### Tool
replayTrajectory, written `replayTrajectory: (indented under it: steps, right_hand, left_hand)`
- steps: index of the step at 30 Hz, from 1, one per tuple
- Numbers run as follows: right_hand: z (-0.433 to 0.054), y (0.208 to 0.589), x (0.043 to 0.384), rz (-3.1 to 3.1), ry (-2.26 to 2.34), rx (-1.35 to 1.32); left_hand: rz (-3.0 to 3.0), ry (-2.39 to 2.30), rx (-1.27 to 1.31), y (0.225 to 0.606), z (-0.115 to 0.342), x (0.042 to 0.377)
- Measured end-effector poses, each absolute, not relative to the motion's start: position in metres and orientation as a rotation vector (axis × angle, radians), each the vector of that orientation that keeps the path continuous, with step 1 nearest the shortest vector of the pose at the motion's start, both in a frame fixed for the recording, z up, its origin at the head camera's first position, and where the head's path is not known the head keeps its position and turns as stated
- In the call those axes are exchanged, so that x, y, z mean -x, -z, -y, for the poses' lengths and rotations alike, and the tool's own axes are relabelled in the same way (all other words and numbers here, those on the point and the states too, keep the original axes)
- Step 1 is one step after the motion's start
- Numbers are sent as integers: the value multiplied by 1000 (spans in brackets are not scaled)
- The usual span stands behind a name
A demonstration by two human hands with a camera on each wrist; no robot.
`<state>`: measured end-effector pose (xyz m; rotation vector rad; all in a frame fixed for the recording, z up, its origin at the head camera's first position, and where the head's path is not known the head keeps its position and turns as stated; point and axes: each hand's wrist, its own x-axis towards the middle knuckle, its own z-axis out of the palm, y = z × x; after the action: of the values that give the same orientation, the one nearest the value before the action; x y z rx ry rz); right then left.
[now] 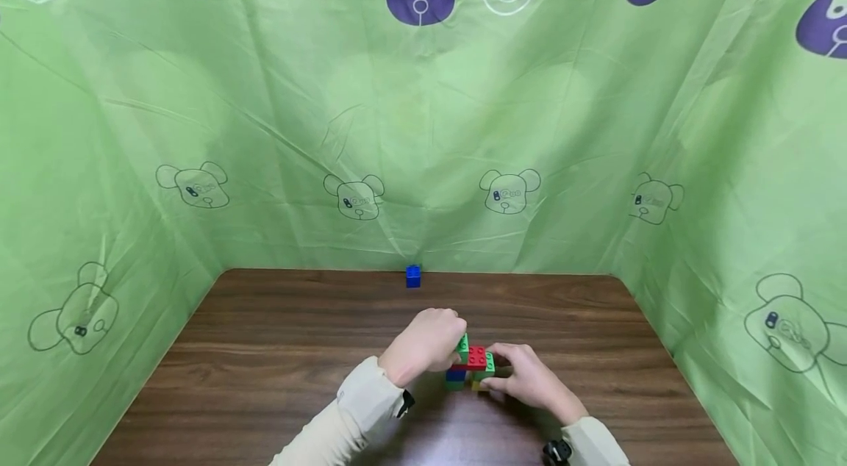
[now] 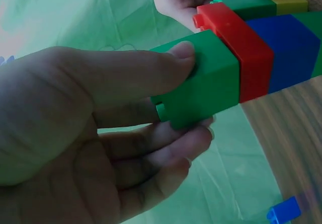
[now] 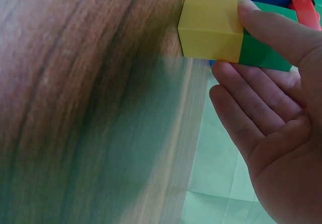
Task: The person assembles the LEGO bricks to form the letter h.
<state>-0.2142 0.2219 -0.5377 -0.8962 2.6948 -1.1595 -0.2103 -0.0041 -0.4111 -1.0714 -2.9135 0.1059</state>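
Near the table's front, both hands are on a small build of toy building blocks. My left hand (image 1: 426,341) pinches an upper green block (image 2: 206,78) between thumb and fingers; it sits against the red block (image 2: 246,53). Below the red block come a blue block (image 2: 287,43) and a lower green block (image 1: 454,385). Beside them stands a second column, a green block (image 3: 269,38) over a yellow block (image 3: 211,27). My right hand (image 1: 526,378) grips this column, thumb on one side near the seam, fingers on the other.
A loose blue block (image 1: 413,276) stands at the table's back edge, against the green cloth (image 1: 423,231). Cloth walls enclose the brown wooden table (image 1: 298,319) at the back and both sides.
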Motion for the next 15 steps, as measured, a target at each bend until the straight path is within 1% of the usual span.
replayTrajectory:
  steps: [8,15]
  right_hand:
    - [-222,536,215,-2712,1156,921]
    - [-223,538,214,-2689,1149,868]
  left_hand:
    - [3002,-149,1022,409,-7,214]
    - [3038,-130,994,412,-6,213]
